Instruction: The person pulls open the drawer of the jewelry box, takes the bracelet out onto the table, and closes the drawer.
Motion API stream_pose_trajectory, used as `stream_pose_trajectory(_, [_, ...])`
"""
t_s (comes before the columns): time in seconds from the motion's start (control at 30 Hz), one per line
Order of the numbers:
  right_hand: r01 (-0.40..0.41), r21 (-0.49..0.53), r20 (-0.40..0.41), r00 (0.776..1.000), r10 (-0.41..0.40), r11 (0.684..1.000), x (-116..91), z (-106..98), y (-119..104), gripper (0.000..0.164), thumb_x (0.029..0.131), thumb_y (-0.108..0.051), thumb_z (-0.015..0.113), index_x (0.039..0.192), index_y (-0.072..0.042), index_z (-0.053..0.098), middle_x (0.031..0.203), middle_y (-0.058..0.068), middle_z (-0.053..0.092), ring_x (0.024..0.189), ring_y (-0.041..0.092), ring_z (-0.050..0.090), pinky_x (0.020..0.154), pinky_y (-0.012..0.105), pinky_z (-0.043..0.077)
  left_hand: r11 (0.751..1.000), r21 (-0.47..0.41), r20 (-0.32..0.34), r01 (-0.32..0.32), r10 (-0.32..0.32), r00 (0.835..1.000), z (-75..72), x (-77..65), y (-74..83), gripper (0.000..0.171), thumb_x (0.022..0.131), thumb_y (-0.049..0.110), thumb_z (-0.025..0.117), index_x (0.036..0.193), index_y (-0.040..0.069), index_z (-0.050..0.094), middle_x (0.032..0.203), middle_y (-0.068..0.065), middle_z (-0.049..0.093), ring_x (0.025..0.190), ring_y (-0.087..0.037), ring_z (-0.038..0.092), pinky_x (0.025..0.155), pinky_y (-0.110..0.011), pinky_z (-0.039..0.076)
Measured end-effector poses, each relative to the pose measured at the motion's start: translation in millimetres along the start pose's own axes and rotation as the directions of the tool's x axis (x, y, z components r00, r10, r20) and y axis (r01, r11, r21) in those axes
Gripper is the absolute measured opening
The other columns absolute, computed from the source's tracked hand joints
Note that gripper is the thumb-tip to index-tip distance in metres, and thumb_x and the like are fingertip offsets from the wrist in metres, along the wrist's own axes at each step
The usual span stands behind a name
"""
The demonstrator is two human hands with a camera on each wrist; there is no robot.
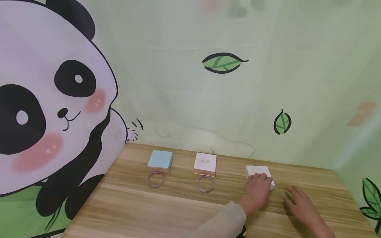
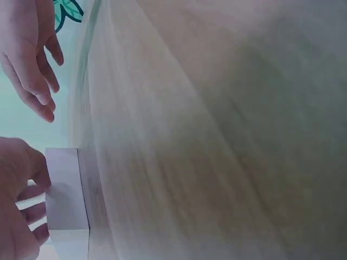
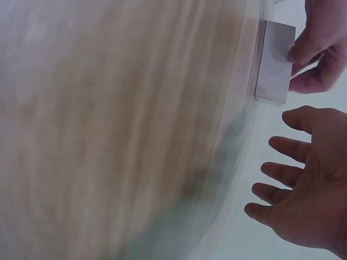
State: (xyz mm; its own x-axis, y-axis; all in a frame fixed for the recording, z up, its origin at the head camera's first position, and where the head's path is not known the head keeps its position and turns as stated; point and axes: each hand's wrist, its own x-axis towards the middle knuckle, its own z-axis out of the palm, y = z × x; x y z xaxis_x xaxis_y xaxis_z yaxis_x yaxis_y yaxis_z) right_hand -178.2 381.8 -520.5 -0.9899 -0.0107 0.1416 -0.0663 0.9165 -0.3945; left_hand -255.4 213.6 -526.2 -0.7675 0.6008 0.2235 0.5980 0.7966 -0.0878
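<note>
A flat white box [image 1: 258,170] lies on the wooden table at the right. My left hand [image 1: 257,191] reaches over it and grips it, covering much of its near half. In the right wrist view, the left thumb meets the box's [image 3: 275,62] near side while bent fingers lie at the top. To the right of the box, apart from it, my right hand [image 1: 302,205] hovers with nothing in it. Its fingers are spread and loosely extended, as the right hand [image 3: 314,179] shows in the right wrist view.
On the table [image 1: 166,208], a light blue box [image 1: 160,159] and a white-pink box [image 1: 205,162] stand farther left. A thin ring [image 1: 148,183] lies before the blue box, another ring [image 1: 197,185] before the white-pink one. A panda-printed cloth [image 1: 178,99] hangs behind the table.
</note>
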Motion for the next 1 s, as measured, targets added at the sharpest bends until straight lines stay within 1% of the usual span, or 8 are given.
stream_pose_trajectory(0.13, [-0.016, -0.008, 0.019, 1.000, 0.017, 1.000, 0.7, 0.6, -0.7, 0.049, 0.104, -0.019, 0.056, 0.136, 0.017, 0.049, 0.141, 0.049, 0.036, 0.127, 0.066, 0.038, 0.102, 0.075, 0.034, 0.999, 0.038, 0.019, -0.029, 0.028, 0.999, 4.7, 0.1, -3.4, 0.043, 0.098, 0.029, 0.067, 0.139, 0.033, 0.057, 0.137, 0.014, 0.052, 0.129, -0.006, 0.047, 0.105, -0.023, 0.043])
stream_pose_trajectory(0.2, [-0.022, -0.012, 0.022, 1.000, 0.022, 1.000, 0.8, 0.4, -0.9, 0.050, 0.104, -0.020, 0.055, 0.137, 0.017, 0.048, 0.142, 0.049, 0.035, 0.127, 0.067, 0.038, 0.102, 0.075, 0.034, 0.997, 0.049, 0.003, -0.051, 0.051, 0.999, 6.3, 0.7, -6.1, 0.046, 0.097, 0.025, 0.068, 0.142, 0.033, 0.057, 0.143, 0.014, 0.051, 0.133, -0.006, 0.047, 0.109, -0.021, 0.040])
stream_pose_trajectory(0.27, [-0.019, -0.010, 0.017, 1.000, 0.019, 1.000, 1.0, 0.6, -0.8, 0.050, 0.104, -0.020, 0.055, 0.137, 0.017, 0.049, 0.142, 0.049, 0.034, 0.127, 0.067, 0.038, 0.102, 0.075, 0.034, 0.996, 0.054, -0.037, -0.067, 0.070, 0.997, 7.7, 1.6, -9.3, 0.043, 0.097, 0.021, 0.068, 0.138, 0.034, 0.062, 0.143, 0.015, 0.054, 0.133, -0.004, 0.048, 0.110, -0.019, 0.039])
stream_pose_trajectory(0.4, [-0.014, -0.003, 0.011, 1.000, 0.014, 1.000, 0.4, 1.3, -0.5, 0.049, 0.104, -0.019, 0.055, 0.136, 0.017, 0.049, 0.142, 0.049, 0.035, 0.126, 0.066, 0.039, 0.102, 0.075, 0.034, 0.995, 0.055, -0.102, -0.089, 0.094, 0.990, 9.2, 3.1, -15.7, 0.036, 0.095, 0.016, 0.069, 0.125, 0.037, 0.071, 0.134, 0.020, 0.062, 0.125, 0.001, 0.054, 0.107, -0.017, 0.041])
stream_pose_trajectory(0.57, [-0.013, -0.003, 0.009, 1.000, 0.013, 1.000, -1.0, -0.5, -0.8, 0.048, 0.103, -0.017, 0.057, 0.135, 0.018, 0.050, 0.141, 0.049, 0.036, 0.125, 0.067, 0.040, 0.101, 0.074, 0.036, 0.992, 0.032, -0.077, -0.124, 0.126, 0.989, 6.8, 1.3, -18.5, 0.029, 0.096, 0.020, 0.068, 0.123, 0.032, 0.071, 0.133, 0.016, 0.062, 0.125, -0.001, 0.054, 0.108, -0.022, 0.043])
stream_pose_trajectory(0.7, [-0.021, -0.005, 0.016, 1.000, 0.021, 1.000, -0.8, -1.5, -1.4, 0.049, 0.103, -0.018, 0.057, 0.136, 0.017, 0.049, 0.141, 0.049, 0.035, 0.126, 0.067, 0.039, 0.102, 0.074, 0.036, 0.994, -0.018, -0.062, -0.108, 0.107, 0.992, 3.4, -1.3, -17.4, 0.024, 0.099, 0.034, 0.062, 0.121, 0.027, 0.069, 0.134, 0.013, 0.060, 0.128, -0.004, 0.052, 0.110, -0.026, 0.041])
stream_pose_trajectory(0.83, [-0.033, -0.012, 0.028, 0.999, 0.033, 0.999, -1.1, -0.5, -1.8, 0.049, 0.103, -0.018, 0.057, 0.136, 0.017, 0.049, 0.142, 0.049, 0.035, 0.126, 0.067, 0.039, 0.102, 0.074, 0.036, 0.996, -0.072, -0.056, -0.058, 0.054, 0.997, 3.5, -3.1, -12.9, 0.030, 0.104, 0.043, 0.048, 0.120, 0.026, 0.067, 0.133, 0.013, 0.060, 0.129, -0.007, 0.053, 0.111, -0.028, 0.040])
stream_pose_trajectory(1.0, [-0.017, -0.017, 0.006, 1.000, 0.017, 1.000, -1.2, 0.6, -2.7, 0.046, 0.101, -0.016, 0.059, 0.133, 0.017, 0.052, 0.139, 0.050, 0.038, 0.124, 0.066, 0.041, 0.100, 0.073, 0.038, 0.999, -0.032, -0.066, 0.002, -0.004, 0.998, 4.2, -2.2, -5.1, 0.036, 0.110, 0.042, 0.031, 0.120, 0.028, 0.064, 0.127, 0.015, 0.057, 0.123, -0.007, 0.053, 0.108, -0.029, 0.041])
